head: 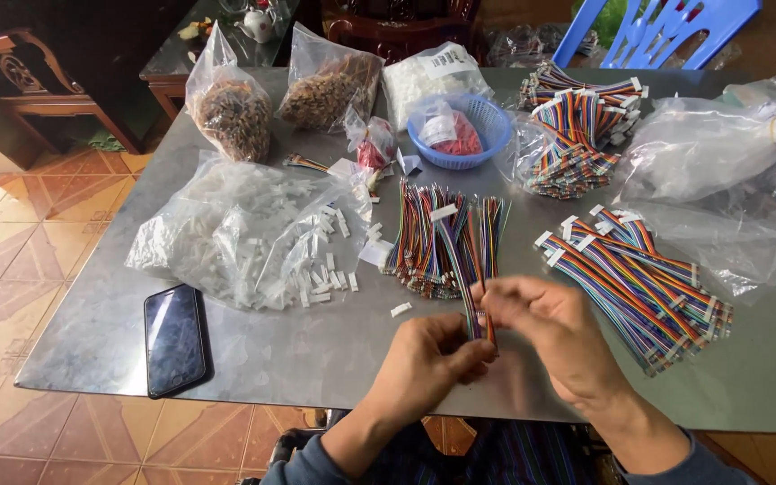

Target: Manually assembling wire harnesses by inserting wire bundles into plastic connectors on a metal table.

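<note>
A grey metal table [316, 350] stands on an orange patterned tile floor, with a blue plastic chair [653, 31] at its far side and dark wooden furniture far left. Both hands work at the near edge, close together. The left hand [428, 359] pinches the lower end of a short bundle of multicoloured wires [480, 319], fingers closed on it; the right hand [554, 328] closes thumb and fingertips on the same bundle just above, so the two hands almost touch. Just beyond them lies a loose heap of coloured wires [442, 238] with one white connector on top. To the right sits a stack of finished ribbon cables [639, 278] with white connectors, and a second, larger pile [581, 126] lies farther off beside a blue basket [460, 130]. Left of centre, an open clear bag spills small white plastic housings [253, 238] onto the table; one lone housing [401, 309] lies near the left hand. A black phone [174, 339] rests at the near left edge. Two bags of brown parts stand far left. Risk, as judged: the wire ends are fine and closely packed, so a slack pinch could let strands splay or cross out of colour order; the phone near the edge could be knocked off by an elbow.
</note>
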